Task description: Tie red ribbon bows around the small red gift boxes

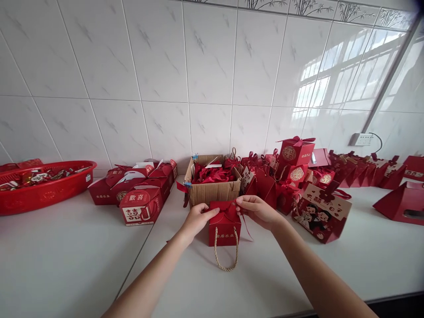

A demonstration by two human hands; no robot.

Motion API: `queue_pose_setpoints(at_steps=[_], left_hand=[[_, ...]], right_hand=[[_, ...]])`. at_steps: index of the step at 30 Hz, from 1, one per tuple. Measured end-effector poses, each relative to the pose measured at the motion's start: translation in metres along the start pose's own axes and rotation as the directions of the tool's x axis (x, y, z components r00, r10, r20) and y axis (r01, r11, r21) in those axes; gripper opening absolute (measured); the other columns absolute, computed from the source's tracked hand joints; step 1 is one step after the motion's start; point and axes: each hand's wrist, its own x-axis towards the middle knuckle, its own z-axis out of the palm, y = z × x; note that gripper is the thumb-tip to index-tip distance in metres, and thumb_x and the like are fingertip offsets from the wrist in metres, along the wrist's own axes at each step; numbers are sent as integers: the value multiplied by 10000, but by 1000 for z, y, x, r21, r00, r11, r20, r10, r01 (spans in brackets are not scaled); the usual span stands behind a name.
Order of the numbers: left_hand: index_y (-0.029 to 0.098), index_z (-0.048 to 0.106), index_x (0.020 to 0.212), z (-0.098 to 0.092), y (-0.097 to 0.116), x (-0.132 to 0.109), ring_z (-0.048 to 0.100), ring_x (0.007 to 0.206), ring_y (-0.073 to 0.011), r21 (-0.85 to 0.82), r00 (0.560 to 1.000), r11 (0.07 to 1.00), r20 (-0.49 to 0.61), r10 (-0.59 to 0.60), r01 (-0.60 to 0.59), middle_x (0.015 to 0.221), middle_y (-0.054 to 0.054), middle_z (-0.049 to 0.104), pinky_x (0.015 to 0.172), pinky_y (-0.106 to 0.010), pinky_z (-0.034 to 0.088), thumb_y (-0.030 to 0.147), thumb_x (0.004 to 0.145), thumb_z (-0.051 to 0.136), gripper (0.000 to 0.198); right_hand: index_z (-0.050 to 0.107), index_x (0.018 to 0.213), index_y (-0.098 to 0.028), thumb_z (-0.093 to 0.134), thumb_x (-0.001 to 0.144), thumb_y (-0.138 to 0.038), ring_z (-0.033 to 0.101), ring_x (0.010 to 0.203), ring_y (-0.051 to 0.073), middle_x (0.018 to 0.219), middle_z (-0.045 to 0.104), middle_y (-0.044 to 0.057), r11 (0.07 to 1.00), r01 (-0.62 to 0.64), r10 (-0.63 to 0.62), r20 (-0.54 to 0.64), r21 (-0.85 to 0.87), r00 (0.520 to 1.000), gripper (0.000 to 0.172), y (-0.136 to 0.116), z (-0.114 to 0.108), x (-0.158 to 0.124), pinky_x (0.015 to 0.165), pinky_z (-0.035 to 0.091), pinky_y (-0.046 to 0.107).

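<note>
A small red gift box [224, 233] stands upright on the white counter, a gold rope handle [227, 268] hanging down its front. Red ribbon [228, 211] lies across its top, one thin end trailing down at the right. My left hand [198, 220] is at the top left of the box, thumb and fingers closed on the ribbon. At the top right, my right hand [255, 209] pinches the ribbon between thumb and fingertips. Just behind the box sits an open cardboard box [214, 193] filled with red ribbons [215, 174].
A red plastic basin [49, 192] of sweets stands at the far left. Several red boxes [141, 206] lie between it and the cardboard box. Many more gift boxes [321, 214] crowd the right side. A tiled wall [212, 66] rises behind the counter [185, 282].
</note>
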Motion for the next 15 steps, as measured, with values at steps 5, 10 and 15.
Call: queue_pose_setpoints(at_steps=[5,10,15], left_hand=[[196,467,686,-1,-6,4,539,719,-183,73,984,991,-135,117,-108,711,13,550,666,-286,398,444,632,705,349],[208,617,830,-2,6,6,522,1063,-262,151,945,957,-181,271,-246,1013,-51,633,959,-371,352,325,635,719,249],[209,679,887,6,28,12,640,905,-217,90,945,944,-49,323,-318,921,-47,712,828,-320,466,477,822,529,314]], right_hand=[[679,810,-139,672,789,-405,521,686,108,738,601,22,994,86,-86,-5,62,996,266,-2,12,8,691,399,253],[680,791,-162,661,796,-400,530,646,98,708,608,6,990,111,-108,-39,85,993,238,-3,15,8,670,414,249],[673,935,-155,682,773,-400,582,704,131,757,649,34,995,96,-96,-22,31,995,294,-4,20,8,714,447,278]])
